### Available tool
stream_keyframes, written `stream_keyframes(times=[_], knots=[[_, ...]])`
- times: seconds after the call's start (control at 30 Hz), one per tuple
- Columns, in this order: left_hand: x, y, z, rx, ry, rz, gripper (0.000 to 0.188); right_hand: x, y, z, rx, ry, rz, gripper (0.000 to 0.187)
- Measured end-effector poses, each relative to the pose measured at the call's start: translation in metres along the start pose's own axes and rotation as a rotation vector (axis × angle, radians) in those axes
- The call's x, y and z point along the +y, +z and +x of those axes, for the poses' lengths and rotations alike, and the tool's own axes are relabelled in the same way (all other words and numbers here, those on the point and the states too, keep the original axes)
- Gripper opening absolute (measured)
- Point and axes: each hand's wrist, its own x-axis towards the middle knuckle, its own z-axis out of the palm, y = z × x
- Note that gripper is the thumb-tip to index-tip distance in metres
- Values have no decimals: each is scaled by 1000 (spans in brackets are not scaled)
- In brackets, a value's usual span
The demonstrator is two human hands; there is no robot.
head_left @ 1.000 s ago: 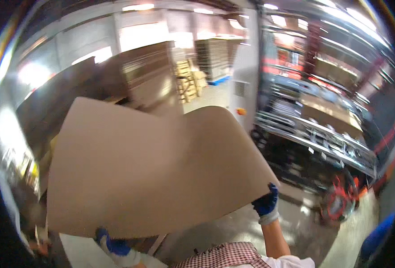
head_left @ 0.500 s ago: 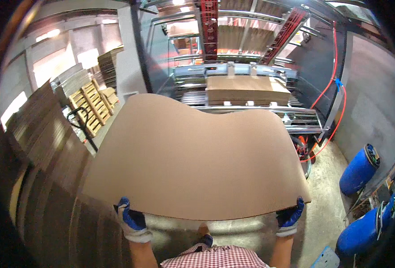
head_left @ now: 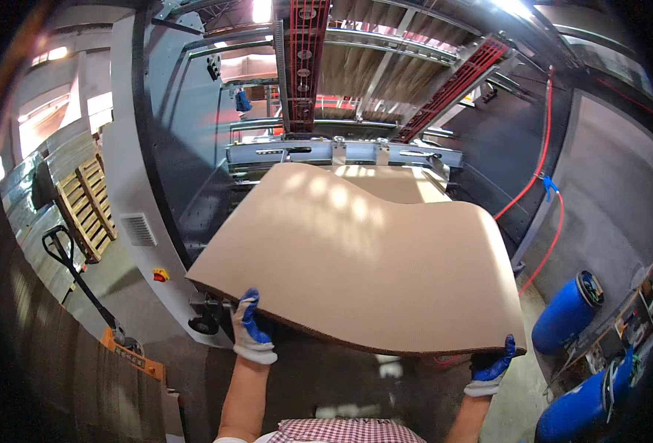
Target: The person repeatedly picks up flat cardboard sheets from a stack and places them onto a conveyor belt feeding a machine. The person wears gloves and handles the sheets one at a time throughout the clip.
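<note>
A wide, bowed load of brown corrugated cardboard (head_left: 370, 266) spreads out in front of me, its near edge thick enough to suggest more than one sheet. My left hand (head_left: 250, 328), in a blue and white work glove, is closed on the near edge left of the middle, thumb on top. At the near right corner my right hand (head_left: 495, 365) grips the same edge in a matching glove. The fingers of both hands are hidden beneath the cardboard. Its far part rises over the machine's front, partly covering a cardboard stack (head_left: 393, 183) inside.
Grey machine walls (head_left: 201, 162) flank the opening, with metal bars (head_left: 385, 48) above. A red hose (head_left: 537, 177) hangs at right. Blue barrels (head_left: 566, 314) stand on the right floor. A pallet jack (head_left: 83, 277), wooden pallet (head_left: 88, 207) and brown stacked boards (head_left: 75, 362) are at left.
I have come closer to the machine, and the cardboard now reaches over its front, covering more of the stack inside. My left hand is higher in view. Both hands keep their grip.
</note>
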Motion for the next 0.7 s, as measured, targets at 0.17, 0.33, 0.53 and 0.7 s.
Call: stream_keyframes(times=[0.17,0.33,0.53,0.7], knots=[[-73,13,103,3,-53,-6,43,28,19,120,-77,64,45,57],[-150,31,194,-15,3,11,40,77,33,273,-159,160,31,53],[-230,31,312,58,147,152,44,157,64,454,-203,293,31,52],[-274,8,371,79,82,170,47,230,42,561,-152,358,12,55]])
